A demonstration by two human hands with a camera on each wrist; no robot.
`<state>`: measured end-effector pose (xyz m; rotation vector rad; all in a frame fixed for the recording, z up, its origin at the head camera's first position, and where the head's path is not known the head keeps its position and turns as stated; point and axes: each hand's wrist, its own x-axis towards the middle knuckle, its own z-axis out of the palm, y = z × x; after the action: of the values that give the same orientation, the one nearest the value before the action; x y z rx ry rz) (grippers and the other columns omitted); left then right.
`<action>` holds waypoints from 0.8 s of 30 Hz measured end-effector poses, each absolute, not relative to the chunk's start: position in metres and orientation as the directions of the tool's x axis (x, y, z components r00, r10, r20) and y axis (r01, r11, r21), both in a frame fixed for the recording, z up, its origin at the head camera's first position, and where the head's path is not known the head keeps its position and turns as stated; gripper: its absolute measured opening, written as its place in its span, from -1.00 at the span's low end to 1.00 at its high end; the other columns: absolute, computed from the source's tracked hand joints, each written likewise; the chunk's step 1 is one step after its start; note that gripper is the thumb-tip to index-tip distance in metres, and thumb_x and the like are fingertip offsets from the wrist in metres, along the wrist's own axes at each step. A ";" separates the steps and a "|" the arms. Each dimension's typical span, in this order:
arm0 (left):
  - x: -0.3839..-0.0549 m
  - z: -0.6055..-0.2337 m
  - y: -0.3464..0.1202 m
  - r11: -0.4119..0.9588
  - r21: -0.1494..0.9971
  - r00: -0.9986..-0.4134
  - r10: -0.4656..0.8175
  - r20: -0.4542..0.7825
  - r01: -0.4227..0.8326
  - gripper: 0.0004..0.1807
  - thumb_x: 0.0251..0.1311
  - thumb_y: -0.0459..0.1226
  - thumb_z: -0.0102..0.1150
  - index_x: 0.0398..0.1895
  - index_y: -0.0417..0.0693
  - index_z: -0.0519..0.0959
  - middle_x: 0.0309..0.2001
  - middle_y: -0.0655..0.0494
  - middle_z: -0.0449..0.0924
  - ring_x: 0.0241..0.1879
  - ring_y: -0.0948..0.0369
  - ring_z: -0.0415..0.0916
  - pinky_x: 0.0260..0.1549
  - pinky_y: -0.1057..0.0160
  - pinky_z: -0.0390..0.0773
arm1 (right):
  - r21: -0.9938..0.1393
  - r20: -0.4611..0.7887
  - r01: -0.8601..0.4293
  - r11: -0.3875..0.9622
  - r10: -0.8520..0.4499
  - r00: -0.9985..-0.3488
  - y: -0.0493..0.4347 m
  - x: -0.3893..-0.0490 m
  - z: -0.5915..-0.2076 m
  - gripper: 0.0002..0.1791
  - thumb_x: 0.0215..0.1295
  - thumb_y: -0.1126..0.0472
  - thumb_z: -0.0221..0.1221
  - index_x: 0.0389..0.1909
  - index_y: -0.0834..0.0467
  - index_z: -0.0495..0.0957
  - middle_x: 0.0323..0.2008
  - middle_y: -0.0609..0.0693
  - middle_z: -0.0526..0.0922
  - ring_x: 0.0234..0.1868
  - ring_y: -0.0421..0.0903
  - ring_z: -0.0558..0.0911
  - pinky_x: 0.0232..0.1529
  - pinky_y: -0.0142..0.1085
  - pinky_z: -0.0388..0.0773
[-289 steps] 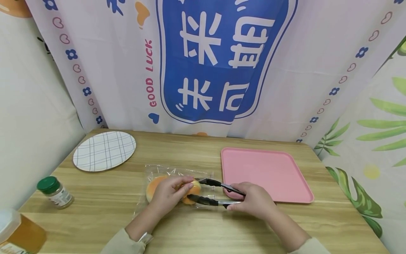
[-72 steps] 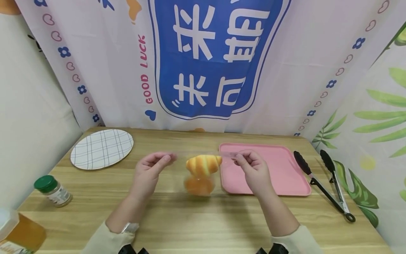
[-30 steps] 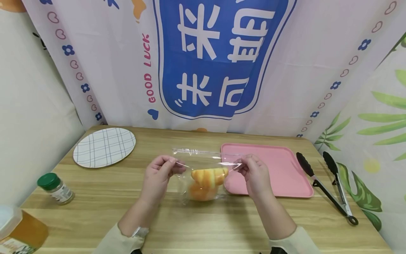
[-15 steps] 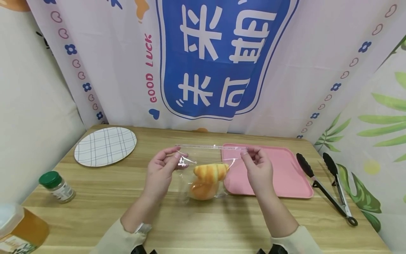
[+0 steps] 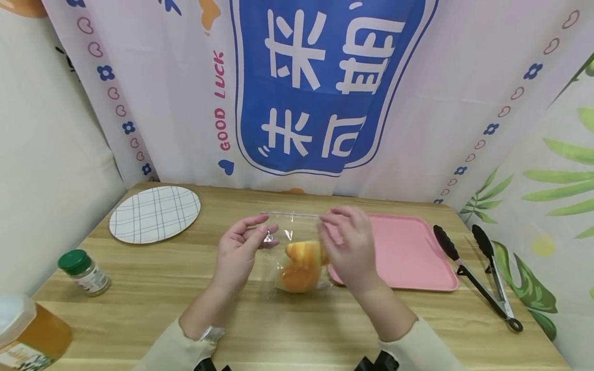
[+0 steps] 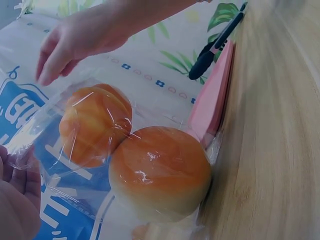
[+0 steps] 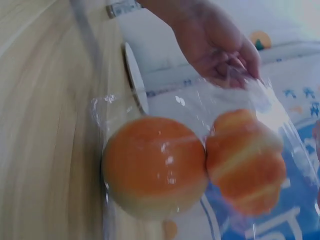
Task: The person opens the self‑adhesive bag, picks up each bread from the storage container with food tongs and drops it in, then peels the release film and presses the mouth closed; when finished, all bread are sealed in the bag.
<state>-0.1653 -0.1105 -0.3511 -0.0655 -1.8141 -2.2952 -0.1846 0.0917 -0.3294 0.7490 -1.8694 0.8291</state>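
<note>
A clear plastic bag (image 5: 291,222) stands upright over the wooden table with two breads inside. Lowest is a round bun (image 6: 160,172), its base at the tabletop; a ridged croissant-like roll (image 6: 95,125) lies on top of it. At the bag's upper left corner my left hand (image 5: 237,252) pinches the film between thumb and fingers, as the right wrist view also shows. My right hand (image 5: 350,250) hovers by the upper right part of the bag, fingers loosely bent. In the left wrist view a gap shows between this hand and the film. From the head, it partly covers the roll.
A pink tray (image 5: 403,252) lies behind my right hand, with black-tipped tongs (image 5: 484,278) spread at its right. On the left are a checked plate (image 5: 155,215), a green-capped seasoning jar (image 5: 85,273) and a jar of amber liquid (image 5: 34,335). A printed curtain hangs behind.
The tongs went from my right hand to the table's right side. The bag was raised upright by both hands. In the last half second my right hand left its right corner and moved left.
</note>
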 end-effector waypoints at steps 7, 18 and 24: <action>-0.164 -0.351 -0.109 -0.258 0.937 -0.969 -0.143 0.204 0.235 -0.75 0.36 -0.46 0.03 0.06 -0.40 0.49 -0.38 0.30 0.76 -0.38 0.22 0.74 -0.26 0.30 0.73 | -0.041 0.853 -0.836 0.547 -0.417 -0.315 0.050 -0.188 -0.317 -0.86 0.10 0.30 0.37 -0.28 0.17 0.73 -0.37 0.00 0.69 -0.27 -0.05 0.61 -0.20 -0.27 0.59; -0.164 -0.357 -0.105 -0.313 0.895 -0.948 -0.114 0.298 0.319 -0.72 0.32 -0.49 0.05 -0.12 0.06 0.62 -0.32 0.32 0.76 -0.37 0.32 0.72 -0.30 0.34 0.72 | -0.143 0.791 -0.788 0.599 -0.409 -0.455 0.035 -0.191 -0.313 -0.89 0.19 0.25 0.34 -0.26 0.15 0.74 -0.38 -0.04 0.74 -0.28 -0.09 0.68 -0.20 -0.32 0.68; -0.164 -0.358 -0.105 -0.307 0.890 -0.941 -0.106 0.320 0.338 -0.59 0.32 -0.51 0.03 -0.19 0.27 0.64 -0.29 0.37 0.75 -0.35 0.37 0.71 -0.30 0.38 0.71 | -0.154 0.781 -0.775 0.613 -0.405 -0.475 0.033 -0.189 -0.310 -0.89 0.16 0.24 0.36 -0.29 0.14 0.74 -0.37 -0.06 0.77 -0.28 -0.11 0.71 -0.23 -0.34 0.68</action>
<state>-0.1644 -0.1051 -0.3576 -0.2924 -1.6544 -2.3197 -0.1890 0.0331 -0.3097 0.9246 -2.1099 0.6524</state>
